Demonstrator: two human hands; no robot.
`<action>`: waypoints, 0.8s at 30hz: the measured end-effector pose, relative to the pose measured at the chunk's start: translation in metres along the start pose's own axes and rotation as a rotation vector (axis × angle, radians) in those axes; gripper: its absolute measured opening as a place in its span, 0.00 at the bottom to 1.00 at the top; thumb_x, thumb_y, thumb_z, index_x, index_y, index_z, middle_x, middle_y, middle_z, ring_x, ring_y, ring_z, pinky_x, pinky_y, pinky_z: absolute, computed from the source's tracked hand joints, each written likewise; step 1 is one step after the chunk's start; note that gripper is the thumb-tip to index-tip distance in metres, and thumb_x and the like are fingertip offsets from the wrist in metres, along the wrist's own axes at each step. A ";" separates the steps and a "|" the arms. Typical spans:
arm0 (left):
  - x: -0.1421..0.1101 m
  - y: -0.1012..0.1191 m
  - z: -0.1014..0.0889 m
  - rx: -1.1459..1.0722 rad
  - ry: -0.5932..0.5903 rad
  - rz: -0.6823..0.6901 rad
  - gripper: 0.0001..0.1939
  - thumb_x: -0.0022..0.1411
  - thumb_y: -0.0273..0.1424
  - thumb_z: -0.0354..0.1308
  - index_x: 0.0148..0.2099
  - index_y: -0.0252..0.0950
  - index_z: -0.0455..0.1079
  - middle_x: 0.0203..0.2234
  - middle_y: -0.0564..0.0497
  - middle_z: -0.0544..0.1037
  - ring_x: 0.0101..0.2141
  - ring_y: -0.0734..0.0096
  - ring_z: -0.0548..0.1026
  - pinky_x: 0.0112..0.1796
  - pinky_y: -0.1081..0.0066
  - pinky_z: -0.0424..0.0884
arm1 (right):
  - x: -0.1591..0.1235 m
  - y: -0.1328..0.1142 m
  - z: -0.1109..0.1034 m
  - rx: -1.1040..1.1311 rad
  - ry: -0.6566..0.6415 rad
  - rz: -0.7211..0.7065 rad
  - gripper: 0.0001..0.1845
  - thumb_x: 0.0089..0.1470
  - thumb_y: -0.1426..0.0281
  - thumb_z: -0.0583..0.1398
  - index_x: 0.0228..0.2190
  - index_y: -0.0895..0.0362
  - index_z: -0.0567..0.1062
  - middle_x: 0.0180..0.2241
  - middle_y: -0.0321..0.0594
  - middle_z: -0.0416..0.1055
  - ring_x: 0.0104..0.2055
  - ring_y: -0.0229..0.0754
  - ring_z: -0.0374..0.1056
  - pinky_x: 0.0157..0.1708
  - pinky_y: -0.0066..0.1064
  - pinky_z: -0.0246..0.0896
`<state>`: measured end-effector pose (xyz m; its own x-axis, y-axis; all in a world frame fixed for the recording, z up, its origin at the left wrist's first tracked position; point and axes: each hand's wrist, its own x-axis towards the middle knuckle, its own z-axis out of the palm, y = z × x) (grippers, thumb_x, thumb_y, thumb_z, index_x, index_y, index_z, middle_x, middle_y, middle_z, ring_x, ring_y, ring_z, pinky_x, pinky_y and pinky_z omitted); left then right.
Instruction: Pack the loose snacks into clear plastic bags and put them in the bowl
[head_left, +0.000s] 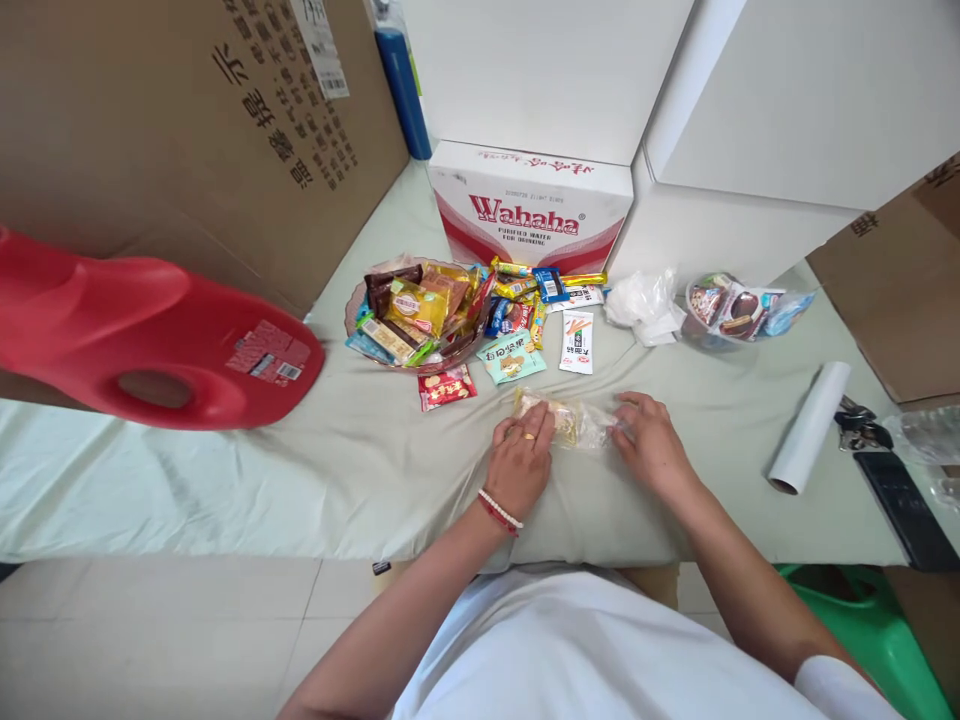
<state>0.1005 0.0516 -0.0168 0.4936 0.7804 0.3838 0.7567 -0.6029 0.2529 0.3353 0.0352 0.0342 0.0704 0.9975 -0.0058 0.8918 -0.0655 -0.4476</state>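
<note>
A clear plastic bag [595, 426] with a yellow-wrapped snack packet [564, 422] inside lies flat on the cloth in front of me. Over its left part, my left hand [521, 455] grips the packet against the table, fingers close together. My right hand [654, 440] pinches the loose right end of the bag between thumb and fingers; the exact contact is partly hidden. Just beyond the hands are a mint-green snack packet [512, 357], a white snack packet [577, 342] and a red snack packet [447, 388].
A glass bowl [352, 312] heaped with snacks stands behind, before a Wahaha carton [532, 205]. Crumpled white plastic [646, 305] and a clear snack cup [731, 310] lie back right. A white roll [810, 428] and phone [904, 510] are rightward; a red jug [210, 385] stands left.
</note>
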 end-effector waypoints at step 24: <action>0.022 0.008 -0.022 -0.534 0.225 -0.424 0.07 0.65 0.31 0.55 0.44 0.37 0.71 0.42 0.43 0.73 0.47 0.56 0.73 0.49 0.53 0.73 | 0.010 -0.078 0.038 0.552 -0.005 -0.229 0.25 0.67 0.60 0.54 0.62 0.54 0.66 0.45 0.47 0.68 0.45 0.47 0.68 0.49 0.43 0.69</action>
<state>0.1084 0.0601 0.0133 0.0597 0.9473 0.3148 0.5224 -0.2984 0.7988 0.2491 0.0516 0.0353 -0.1000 0.9848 0.1420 0.5199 0.1734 -0.8365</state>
